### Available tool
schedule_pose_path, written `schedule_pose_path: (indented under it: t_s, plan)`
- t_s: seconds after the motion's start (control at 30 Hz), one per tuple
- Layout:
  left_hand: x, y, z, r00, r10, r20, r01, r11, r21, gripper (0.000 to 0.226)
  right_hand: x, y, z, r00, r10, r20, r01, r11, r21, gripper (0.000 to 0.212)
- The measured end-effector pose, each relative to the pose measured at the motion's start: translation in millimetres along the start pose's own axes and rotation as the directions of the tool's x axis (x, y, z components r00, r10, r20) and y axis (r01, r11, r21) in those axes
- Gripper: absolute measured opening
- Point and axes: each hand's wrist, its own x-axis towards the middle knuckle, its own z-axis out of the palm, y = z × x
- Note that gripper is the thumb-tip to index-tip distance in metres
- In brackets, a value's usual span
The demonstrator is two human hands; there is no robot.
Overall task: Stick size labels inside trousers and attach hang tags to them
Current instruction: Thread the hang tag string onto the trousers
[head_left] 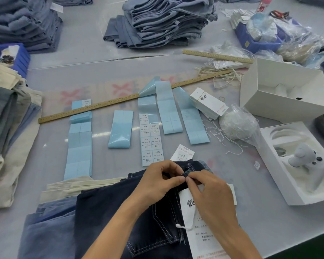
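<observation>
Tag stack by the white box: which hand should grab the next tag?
Probably the right hand. The tag stack lies on its side of the table, with nothing in between. The left hand would have to cross over the jeans.

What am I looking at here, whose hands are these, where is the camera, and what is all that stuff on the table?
There is no machine: a person works with bare hands, and the single picture comes from a camera worn on their head, looking down. The left hand and the right hand meet at the belt loop of the dark blue denim trousers, pinching there. A white paper hang tag with black print lies on the trousers under the right hand. Behind them on the grey table lie pale blue label strips, one sheet of printed white size labels, a long wooden ruler, a stack of white hang tags and folded blue trousers in piles.
</observation>
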Motion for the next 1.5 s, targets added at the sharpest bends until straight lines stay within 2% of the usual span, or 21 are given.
schedule_pose_path:
  t_s: [0.13,0.27,0.37,0.47,0.57,0.77,0.83,0.87,0.93,0.97,1.0,1.07,1.13,1.23,1.27,1.43,1.5]
  plan:
    - [-2,-1,0,0.999,-0.002,-0.052,-0.008,0.982,-0.187,0.012,-4,-1,-5,0.998,-0.055,0.025,0.055,0.998,0.011,0.01]
    - [-1,1,2,0.996,-0.008,-0.093,-0.015,0.97,-0.242,0.014,-13,0,-11,0.995,-0.1,-0.028,0.098,0.993,-0.067,0.025]
    - [0,1,2,0.995,-0.006,-0.104,-0.02,0.968,-0.25,0.018,-21,2,-13,0.948,-0.307,-0.085,0.294,0.947,-0.131,0.02]
    - [2,2,3,0.993,0.004,-0.116,-0.029,0.977,-0.21,0.025,-31,5,-10,0.836,-0.541,0.094,0.549,0.829,-0.108,0.017]
    - [5,5,4,0.993,0.032,-0.116,-0.053,0.982,-0.181,0.022,-35,11,-7,0.77,-0.584,0.258,0.625,0.772,-0.118,0.03]
    - [7,15,8,0.994,0.077,-0.074,-0.089,0.98,-0.177,0.015,-29,7,-12,0.72,-0.645,0.256,0.686,0.717,-0.124,0.004]
    - [6,14,10,0.993,0.072,-0.096,-0.088,0.98,-0.177,0.013,-29,2,-12,0.753,-0.615,0.235,0.647,0.756,-0.094,0.006]
    - [6,13,11,0.992,0.066,-0.111,-0.086,0.979,-0.185,0.012,-29,0,-13,0.79,-0.575,0.21,0.592,0.806,-0.022,0.007]
    - [4,11,11,0.99,0.052,-0.134,-0.079,0.976,-0.202,0.011,-27,-3,-15,0.896,-0.412,0.165,0.37,0.899,0.235,0.006]
    - [3,11,11,0.989,0.05,-0.141,-0.079,0.976,-0.203,0.01,-25,-4,-17,0.943,-0.295,0.155,0.219,0.899,0.378,0.01]
    - [2,10,12,0.987,0.053,-0.149,-0.083,0.976,-0.201,0.011,-22,-5,-19,0.972,-0.176,0.155,0.075,0.86,0.505,0.014]
    - [0,10,13,0.984,0.062,-0.167,-0.094,0.976,-0.194,0.012,-13,-8,-22,0.987,0.011,0.162,-0.122,0.704,0.699,0.013]
    - [-1,11,13,0.981,0.068,-0.18,-0.104,0.974,-0.199,0.013,-4,-8,-23,0.976,0.117,0.185,-0.219,0.529,0.82,0.008]
    - [-4,14,15,0.98,0.067,-0.188,-0.114,0.961,-0.253,0.014,6,-7,-18,0.933,0.241,0.267,-0.329,0.272,0.904,0.029]
    - [-5,15,15,0.979,0.068,-0.191,-0.118,0.957,-0.266,0.013,9,-8,-15,0.921,0.265,0.286,-0.349,0.236,0.907,0.035]
    - [-14,12,21,0.977,0.089,-0.196,-0.141,0.951,-0.275,0.007,13,-8,-9,0.917,0.264,0.299,-0.364,0.245,0.899,0.051]
    - [-16,10,22,0.973,0.085,-0.214,-0.143,0.952,-0.271,0.009,13,-8,-8,0.915,0.279,0.291,-0.357,0.227,0.906,0.049]
